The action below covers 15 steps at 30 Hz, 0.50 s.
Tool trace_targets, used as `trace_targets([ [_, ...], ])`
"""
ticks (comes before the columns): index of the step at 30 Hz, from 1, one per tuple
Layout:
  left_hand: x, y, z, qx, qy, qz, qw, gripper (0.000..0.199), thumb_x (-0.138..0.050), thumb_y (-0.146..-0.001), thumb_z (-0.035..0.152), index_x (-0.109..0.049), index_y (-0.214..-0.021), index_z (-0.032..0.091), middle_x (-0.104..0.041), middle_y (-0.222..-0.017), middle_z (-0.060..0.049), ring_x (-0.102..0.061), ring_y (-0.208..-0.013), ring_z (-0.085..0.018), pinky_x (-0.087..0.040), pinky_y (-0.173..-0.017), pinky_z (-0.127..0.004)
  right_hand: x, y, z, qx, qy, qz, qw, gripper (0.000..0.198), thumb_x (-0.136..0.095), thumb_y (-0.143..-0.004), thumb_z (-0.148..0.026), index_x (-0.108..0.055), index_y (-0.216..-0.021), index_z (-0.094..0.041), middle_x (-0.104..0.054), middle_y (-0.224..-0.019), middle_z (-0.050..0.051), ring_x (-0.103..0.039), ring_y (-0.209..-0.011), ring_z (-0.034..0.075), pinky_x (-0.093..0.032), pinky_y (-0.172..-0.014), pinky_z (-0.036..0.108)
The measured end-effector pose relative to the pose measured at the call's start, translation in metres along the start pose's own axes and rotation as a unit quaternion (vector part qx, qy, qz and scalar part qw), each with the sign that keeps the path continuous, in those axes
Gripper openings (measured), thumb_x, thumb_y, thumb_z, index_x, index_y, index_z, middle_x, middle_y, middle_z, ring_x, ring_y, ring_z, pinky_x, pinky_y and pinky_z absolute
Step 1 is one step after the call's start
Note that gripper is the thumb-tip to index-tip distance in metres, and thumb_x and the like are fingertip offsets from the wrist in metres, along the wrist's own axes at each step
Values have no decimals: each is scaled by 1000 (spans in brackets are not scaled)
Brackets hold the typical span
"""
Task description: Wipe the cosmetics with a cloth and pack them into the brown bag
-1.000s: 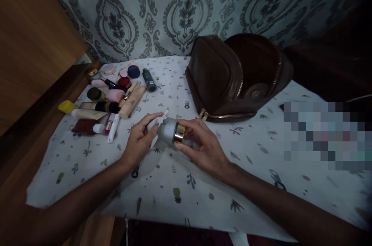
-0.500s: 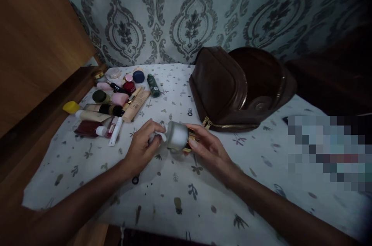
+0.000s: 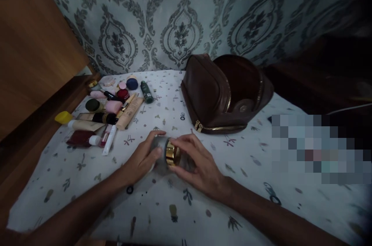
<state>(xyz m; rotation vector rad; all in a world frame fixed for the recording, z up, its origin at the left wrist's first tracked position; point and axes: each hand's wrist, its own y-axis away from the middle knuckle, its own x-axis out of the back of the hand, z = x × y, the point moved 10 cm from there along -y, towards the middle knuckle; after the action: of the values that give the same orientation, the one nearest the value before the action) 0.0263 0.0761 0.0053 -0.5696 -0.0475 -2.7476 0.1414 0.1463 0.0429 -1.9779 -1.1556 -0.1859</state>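
Between my hands is a frosted, pale grey cosmetic jar (image 3: 160, 143) with a shiny gold lid (image 3: 172, 153). It is tilted on its side, with the lid toward the right. My left hand (image 3: 142, 160) is closed round the body of the jar, thumb on the near side. Fingers of my right hand (image 3: 200, 162) grip the gold lid from the right. Both hands are low over the patterned white cloth (image 3: 157, 215). Whether a white wipe is still in my left fingers is hidden.
A brown leather bag (image 3: 206, 87) stands unzipped at the back right. Several cosmetics lie at the left, among them a green bottle (image 3: 147, 93), a beige tube (image 3: 129, 113) and a dark red bottle (image 3: 80, 138). A wooden panel (image 3: 37, 36) borders the left side.
The jar has turned so its gold lid faces nearer me, and my right hand has shifted to grip the lid. White material at my left fingers no longer shows. The camera view has shifted.
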Motion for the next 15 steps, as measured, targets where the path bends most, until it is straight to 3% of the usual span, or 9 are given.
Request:
trace_targets([
  [4, 1, 3, 5, 3, 8, 41, 999, 47, -33, -99, 56, -58, -120, 22, -67, -113, -8, -60, -109, -25, -47, -97, -38, -1, 3, -6, 14, -15, -11, 1000, 70, -67, -88, -43, -33, -148, -29, -52, -115, 9, -56, -104, 23, -56, -85, 37],
  [7, 3, 7, -2, 27, 4, 85, 996, 48, -30, -100, 53, -62, -117, 22, -67, -122, -8, -57, -120, -26, -41, -108, -43, 0, 4, -11, 36, -51, -19, 998, 83, -70, -83, -51, -28, -151, -28, -52, -120, 10, -56, -107, 23, -54, -89, 36],
  [12, 10, 11, -50, 82, -58, 89, 991, 51, -30, -98, 53, -68, -116, 25, -70, -121, -6, -61, -118, -27, -50, -102, -44, 3, 4, -17, 72, -83, -25, 994, 87, -72, -82, -51, -28, -153, -25, -52, -124, 12, -55, -112, 21, -53, -91, 32],
  [15, 27, 10, -60, 13, -125, 126, 984, 45, -47, -89, 56, -71, -111, 26, -71, -118, -8, -63, -114, -30, -54, -97, -43, 1, 3, -10, 38, -82, -29, 996, 82, -72, -81, -52, -37, -148, -21, -54, -124, 13, -54, -114, 22, -51, -94, 33],
])
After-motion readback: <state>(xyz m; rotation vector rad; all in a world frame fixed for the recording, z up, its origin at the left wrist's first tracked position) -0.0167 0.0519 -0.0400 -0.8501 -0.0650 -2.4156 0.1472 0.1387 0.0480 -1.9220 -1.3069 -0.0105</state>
